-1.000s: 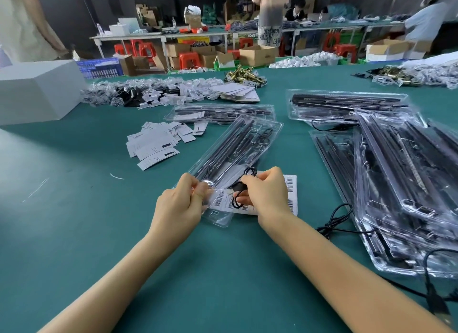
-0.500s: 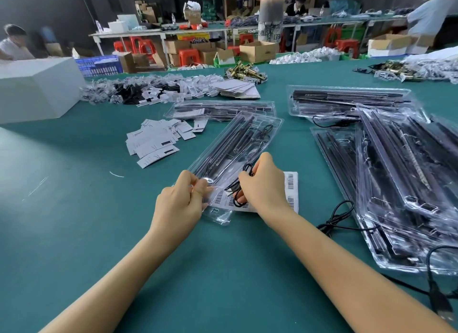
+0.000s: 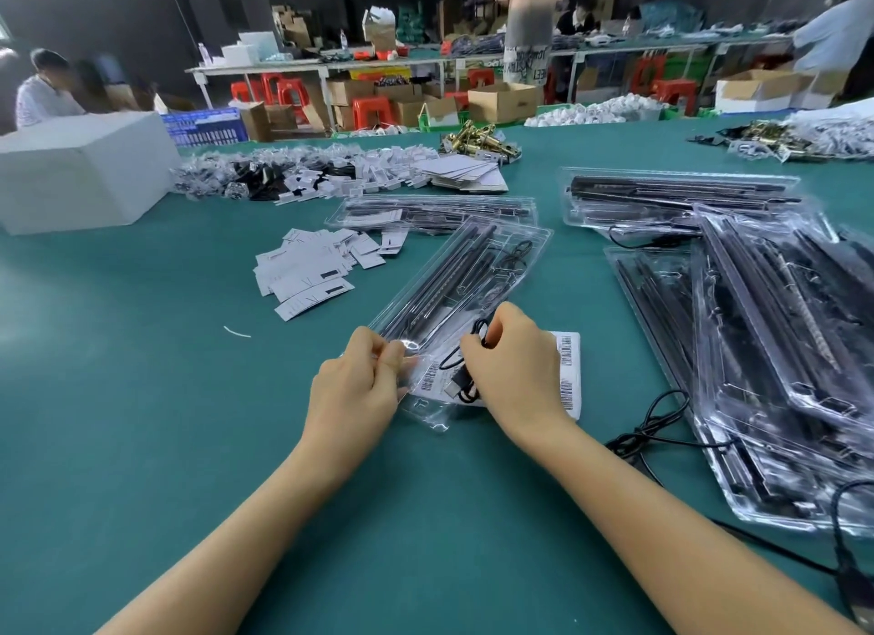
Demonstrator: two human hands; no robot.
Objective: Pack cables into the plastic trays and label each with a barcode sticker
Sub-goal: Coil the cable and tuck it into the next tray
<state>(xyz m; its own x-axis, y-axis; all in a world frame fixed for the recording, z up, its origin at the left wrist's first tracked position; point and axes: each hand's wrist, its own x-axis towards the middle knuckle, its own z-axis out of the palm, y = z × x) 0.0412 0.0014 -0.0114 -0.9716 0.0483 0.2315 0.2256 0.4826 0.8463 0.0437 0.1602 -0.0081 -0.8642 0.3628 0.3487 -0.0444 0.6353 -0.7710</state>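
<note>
Clear plastic tray lies slantwise on the green counter, near end toward the person, w/ black rods already seated along its length. Left hand pinches the tray's near corner between thumb & fingertips, prob. to pin the light plastic down so it won't skid while the other hand works. Right hand has fingers curled round a coiled black cable, pressing it toward the tray's near end; its plug end shows just beside the fingers, loops poking out above & below the hand. So the cable sits under/in the right hand, just right of the left hand's pinch, over the tray's near compartment; can't tell if it's seated yet.

Barcode sticker sheet lies under the tray end & right hand, its right edge sticking out, handy for the labelling step, which looks not yet done. More filled trays stacked at right; loose cables near them on the counter.
</note>
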